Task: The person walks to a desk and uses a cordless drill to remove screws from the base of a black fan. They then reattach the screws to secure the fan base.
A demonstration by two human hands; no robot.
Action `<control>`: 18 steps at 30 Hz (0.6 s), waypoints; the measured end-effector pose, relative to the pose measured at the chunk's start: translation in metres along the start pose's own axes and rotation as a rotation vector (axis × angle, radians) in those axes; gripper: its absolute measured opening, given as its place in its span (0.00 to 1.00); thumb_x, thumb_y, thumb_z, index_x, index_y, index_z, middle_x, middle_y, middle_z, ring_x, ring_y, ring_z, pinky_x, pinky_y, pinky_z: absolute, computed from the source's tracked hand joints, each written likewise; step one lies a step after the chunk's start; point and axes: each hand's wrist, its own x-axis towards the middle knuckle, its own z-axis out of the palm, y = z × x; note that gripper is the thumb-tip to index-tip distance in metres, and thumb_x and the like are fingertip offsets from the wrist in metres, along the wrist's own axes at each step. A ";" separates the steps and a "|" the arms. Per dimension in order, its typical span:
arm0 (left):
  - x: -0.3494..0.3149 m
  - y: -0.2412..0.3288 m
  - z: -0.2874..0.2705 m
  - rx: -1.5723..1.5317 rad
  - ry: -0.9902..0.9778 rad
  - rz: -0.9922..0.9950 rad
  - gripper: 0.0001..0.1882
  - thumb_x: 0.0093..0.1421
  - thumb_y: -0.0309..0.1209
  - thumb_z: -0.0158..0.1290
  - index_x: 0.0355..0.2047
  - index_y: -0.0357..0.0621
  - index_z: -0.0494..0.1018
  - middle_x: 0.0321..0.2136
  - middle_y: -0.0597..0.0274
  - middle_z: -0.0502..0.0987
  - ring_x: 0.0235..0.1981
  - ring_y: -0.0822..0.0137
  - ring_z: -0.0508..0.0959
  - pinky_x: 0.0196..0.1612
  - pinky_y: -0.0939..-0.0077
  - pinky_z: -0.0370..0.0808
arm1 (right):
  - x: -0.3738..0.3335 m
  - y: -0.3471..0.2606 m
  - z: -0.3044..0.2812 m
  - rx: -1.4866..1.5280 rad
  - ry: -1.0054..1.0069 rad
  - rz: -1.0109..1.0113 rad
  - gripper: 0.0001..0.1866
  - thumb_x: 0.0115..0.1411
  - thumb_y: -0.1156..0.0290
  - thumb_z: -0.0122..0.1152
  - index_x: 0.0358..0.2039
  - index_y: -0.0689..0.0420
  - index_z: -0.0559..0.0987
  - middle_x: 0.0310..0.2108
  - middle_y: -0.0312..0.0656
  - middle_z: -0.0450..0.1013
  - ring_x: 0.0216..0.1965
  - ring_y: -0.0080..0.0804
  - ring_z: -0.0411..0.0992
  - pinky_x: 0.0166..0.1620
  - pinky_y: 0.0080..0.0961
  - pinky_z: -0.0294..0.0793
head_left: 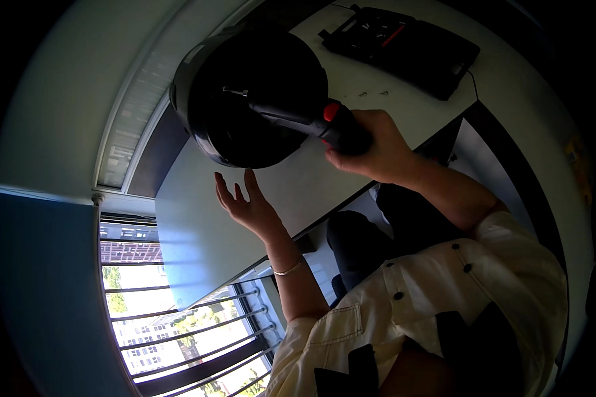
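My right hand [374,147] is wrapped round the dark grip of a black cordless screwdriver [291,116] with red accents. The tool's thin metal bit [234,91] points left, in front of a large black rounded object [251,56] with a glossy side. Its kind is too dark to make out, and whether the bit touches it I cannot tell. Just below that object's lower edge, my left hand [246,210] is raised with fingers spread and nothing in it.
An open black tool case [430,59] lies on the pale table [278,205] at the far right, with small parts inside. Small screws [373,93] lie near it. A wall borders the table on the left, beside a barred window [179,324].
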 end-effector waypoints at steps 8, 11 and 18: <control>-0.003 -0.001 0.009 0.078 -0.045 0.059 0.29 0.52 0.29 0.59 0.54 0.42 0.63 0.54 0.54 0.61 0.55 0.57 0.64 0.57 0.57 0.63 | 0.002 -0.001 -0.002 -0.062 0.027 -0.011 0.08 0.44 0.73 0.65 0.23 0.58 0.73 0.17 0.34 0.70 0.20 0.21 0.69 0.25 0.19 0.68; -0.004 -0.001 0.008 0.099 -0.040 0.095 0.28 0.53 0.28 0.59 0.54 0.41 0.63 0.53 0.53 0.61 0.55 0.57 0.64 0.57 0.57 0.64 | 0.002 -0.001 0.000 -0.034 0.031 -0.007 0.08 0.44 0.74 0.64 0.23 0.58 0.73 0.17 0.34 0.70 0.20 0.21 0.69 0.25 0.19 0.68; -0.002 -0.003 0.005 0.073 -0.048 0.087 0.28 0.52 0.28 0.59 0.53 0.42 0.64 0.53 0.54 0.62 0.55 0.57 0.64 0.56 0.58 0.64 | 0.002 -0.005 0.000 -0.132 0.043 -0.038 0.07 0.42 0.75 0.63 0.23 0.59 0.74 0.17 0.37 0.70 0.20 0.23 0.69 0.25 0.21 0.68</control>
